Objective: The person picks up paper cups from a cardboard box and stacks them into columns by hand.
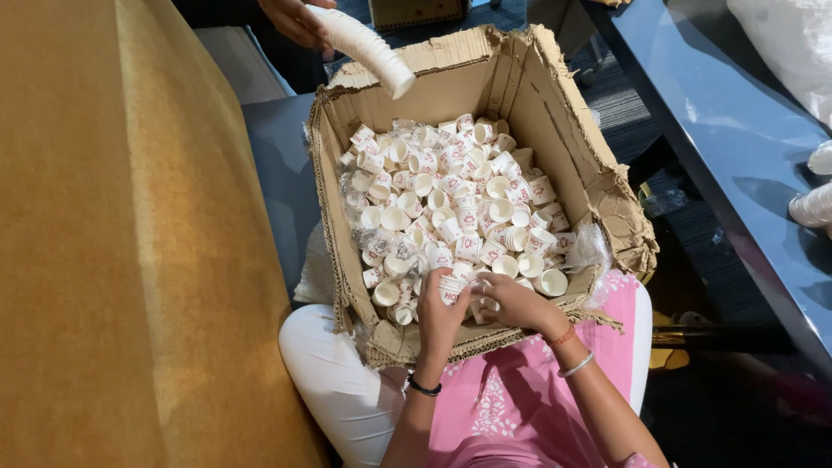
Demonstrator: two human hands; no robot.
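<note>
Head view, looking down into torn cardboard box (598,186) resting on lap, pink garment below. Box crammed with small white paper cups (451,199), red print on sides, lying every which way, some nested in short stacks.

Left hand (439,314) at near edge of box, fingers curled shut around one paper cup (451,288). Cup upright-ish, rim up, poking out above thumb and forefinger, print facing camera. Black band on left wrist. Held cup sitting just above loose pile, touching or nearly touching neighbours; cannot tell which.

Right hand (517,303) just beside left, fingers bent down into pile at near-right corner, tips meeting left hand close to held cup. Seems to pinch something small and white under fingertips, but mostly hidden by knuckles; cannot tell whether closed on a cup or only resting on them. Red thread and silver bangle on right wrist.

Crumpled clear plastic (589,247) along right inner wall of box.

Far side: another person's hand (295,19) at top edge, holding long nested stack of cups (368,48) slanting down toward far-left corner of box, lower end over rim, well apart from wearer's hands.

Tan surface (113,243) filling left side. Dark glossy table (737,130) at right, more white cup stacks (815,204) at its right edge.
</note>
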